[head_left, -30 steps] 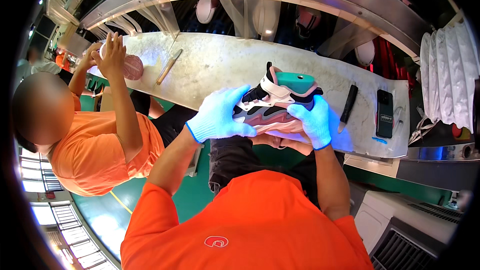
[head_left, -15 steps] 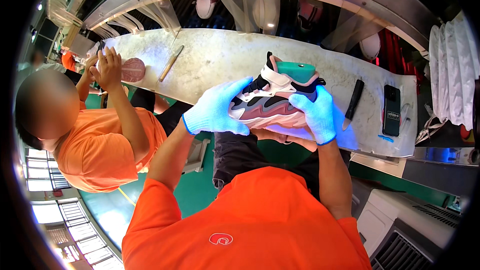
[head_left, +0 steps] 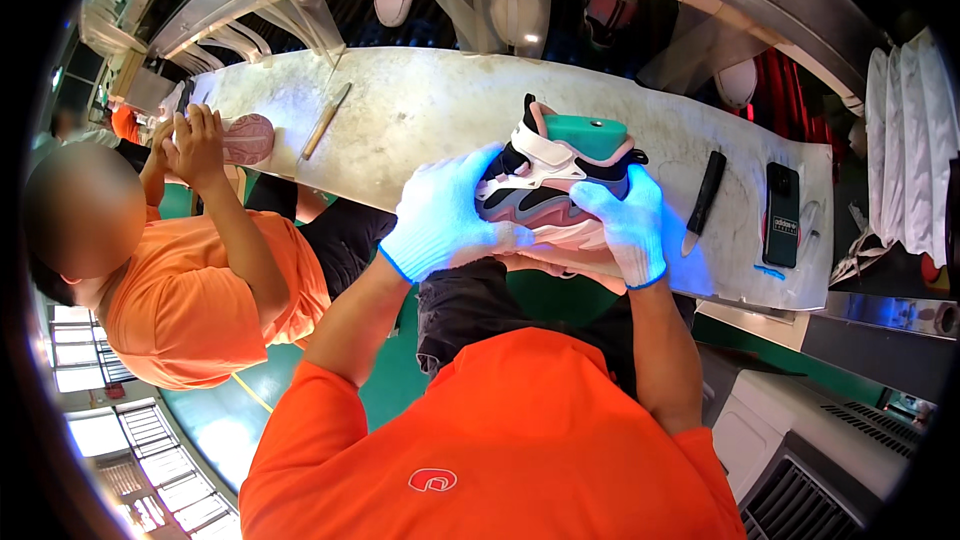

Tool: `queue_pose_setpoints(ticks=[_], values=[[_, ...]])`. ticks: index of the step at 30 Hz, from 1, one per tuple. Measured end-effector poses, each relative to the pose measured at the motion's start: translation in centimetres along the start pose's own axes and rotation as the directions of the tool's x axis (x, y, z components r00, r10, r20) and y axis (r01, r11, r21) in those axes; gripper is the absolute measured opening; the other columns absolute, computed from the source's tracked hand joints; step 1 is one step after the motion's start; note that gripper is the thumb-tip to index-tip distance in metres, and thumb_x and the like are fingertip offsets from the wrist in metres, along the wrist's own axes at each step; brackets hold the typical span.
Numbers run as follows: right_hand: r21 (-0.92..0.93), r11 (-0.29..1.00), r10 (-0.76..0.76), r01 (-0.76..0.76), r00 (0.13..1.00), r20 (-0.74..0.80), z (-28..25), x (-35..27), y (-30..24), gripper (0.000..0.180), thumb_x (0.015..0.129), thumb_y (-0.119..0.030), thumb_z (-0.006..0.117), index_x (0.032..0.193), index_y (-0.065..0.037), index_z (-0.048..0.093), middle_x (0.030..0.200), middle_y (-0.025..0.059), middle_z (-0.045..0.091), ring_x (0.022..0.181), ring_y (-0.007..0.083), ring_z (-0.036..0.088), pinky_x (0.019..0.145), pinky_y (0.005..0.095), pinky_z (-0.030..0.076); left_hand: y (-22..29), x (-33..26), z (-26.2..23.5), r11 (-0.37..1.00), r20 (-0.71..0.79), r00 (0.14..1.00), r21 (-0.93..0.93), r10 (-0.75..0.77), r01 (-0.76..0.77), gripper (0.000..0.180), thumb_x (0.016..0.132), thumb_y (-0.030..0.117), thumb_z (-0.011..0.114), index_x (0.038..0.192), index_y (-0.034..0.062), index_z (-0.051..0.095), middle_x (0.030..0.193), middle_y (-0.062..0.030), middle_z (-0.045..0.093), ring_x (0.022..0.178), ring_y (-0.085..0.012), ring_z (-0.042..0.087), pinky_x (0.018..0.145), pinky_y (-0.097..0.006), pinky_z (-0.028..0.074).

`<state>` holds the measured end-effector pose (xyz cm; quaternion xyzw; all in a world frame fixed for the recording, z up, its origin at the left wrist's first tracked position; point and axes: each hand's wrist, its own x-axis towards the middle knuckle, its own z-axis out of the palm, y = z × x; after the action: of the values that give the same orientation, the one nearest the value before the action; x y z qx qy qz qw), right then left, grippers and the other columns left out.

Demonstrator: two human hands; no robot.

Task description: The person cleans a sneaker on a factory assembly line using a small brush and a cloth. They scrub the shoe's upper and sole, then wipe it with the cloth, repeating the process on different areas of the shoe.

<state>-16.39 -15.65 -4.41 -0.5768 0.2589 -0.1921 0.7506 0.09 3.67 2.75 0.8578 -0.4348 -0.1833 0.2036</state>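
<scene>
Between my two gloved hands is a sneaker in black, white, grey and pink, with a green shoe last filling its opening. My left hand is wrapped round the toe end, its thumb along the sole edge. At the heel end, my right hand grips the side, thumb on the upper. The shoe is held on its side toward me, over the near edge of the worktable. Both gloves look bluish-white under a violet light. The fingers beneath the shoe are hidden.
To the right lie a dark-handled knife and a black phone. Another knife rests at the left. A co-worker in orange sits left, hands near a pink sole. Beyond the table, shoes stand behind clear plastic strips.
My left hand has shifted right along the toe, covering more of the shoe. The view has moved slightly. My right hand keeps its grip at the heel.
</scene>
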Motion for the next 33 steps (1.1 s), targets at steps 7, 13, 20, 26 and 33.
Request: queue_pose_setpoints(ticks=[7, 13, 20, 26, 33], values=[[-0.269, 0.961, -0.071, 0.065, 0.997, -0.013, -0.9, 1.5, 0.7, 0.055, 0.097, -0.036, 0.088, 0.133, 0.003, 0.073, 0.121, 0.0172, 0.081, 0.107, 0.0279, 0.078, 0.097, 0.038, 0.06, -1.3, 0.6, 1.6, 0.998, -0.158, 0.986, 0.043, 0.057, -0.051, 0.094, 0.081, 0.068, 0.086, 0.15, 0.0077, 0.068, 0.119, -0.0205, 0.081, 0.11, -0.0411, 0.079, 0.096, -0.047, 0.061], [-0.991, 0.1, -0.879, -0.089, 0.458, -0.13, -8.4, 3.1, 2.4, 0.078, 0.094, -0.051, 0.083, 0.153, -0.004, 0.062, 0.136, 0.0279, 0.073, 0.118, 0.048, 0.071, 0.105, 0.0538, 0.057, -2.0, 0.8, 0.5, 0.94, -0.171, 0.941, 0.234, 0.291, -0.248, 0.109, 0.078, 0.072, 0.084, 0.16, 0.0047, 0.057, 0.127, -0.0267, 0.078, 0.116, -0.0473, 0.075, 0.102, -0.05, 0.06], [-0.816, 0.542, -0.372, -0.2, 0.814, -0.447, -8.7, -1.0, 2.8, 0.086, 0.091, -0.026, 0.082, 0.168, -0.008, 0.047, 0.118, 0.0261, 0.077, 0.107, 0.0461, 0.076, 0.101, 0.0565, 0.058, -1.0, 4.7, 0.5, 0.938, 0.008, 0.995, 0.331, 0.103, -0.1, 0.102, 0.07, 0.064, 0.091, 0.151, 0.0066, 0.066, 0.116, -0.0238, 0.081, 0.107, -0.0422, 0.079, 0.096, -0.048, 0.062], [-0.636, 0.676, -0.561, 0.371, 0.819, -0.118, -5.8, -5.6, 4.4, 0.032, 0.097, -0.034, 0.084, 0.107, -0.004, 0.081, 0.077, 0.0175, 0.071, 0.063, 0.0299, 0.067, 0.064, 0.0416, 0.054, 0.0, 4.9, -0.8, 0.999, 0.113, 0.994, -0.053, -0.003, 0.009, 0.086, 0.07, 0.058, 0.095, 0.138, 0.0092, 0.075, 0.099, -0.0163, 0.084, 0.089, -0.033, 0.082, 0.085, -0.043, 0.065], [-0.717, 0.633, -0.46, 0.292, 0.887, -0.044, -4.8, -5.3, 3.6, 0.037, 0.1, -0.041, 0.08, 0.092, -0.005, 0.075, 0.076, 0.0219, 0.07, 0.069, 0.0433, 0.07, 0.064, 0.0516, 0.052, -2.3, 6.2, -0.3, 0.995, 0.041, 0.995, 0.04, 0.088, -0.089, 0.086, 0.072, 0.048, 0.1, 0.142, 0.0054, 0.074, 0.103, -0.0167, 0.083, 0.088, -0.0231, 0.082, 0.083, -0.035, 0.064]])
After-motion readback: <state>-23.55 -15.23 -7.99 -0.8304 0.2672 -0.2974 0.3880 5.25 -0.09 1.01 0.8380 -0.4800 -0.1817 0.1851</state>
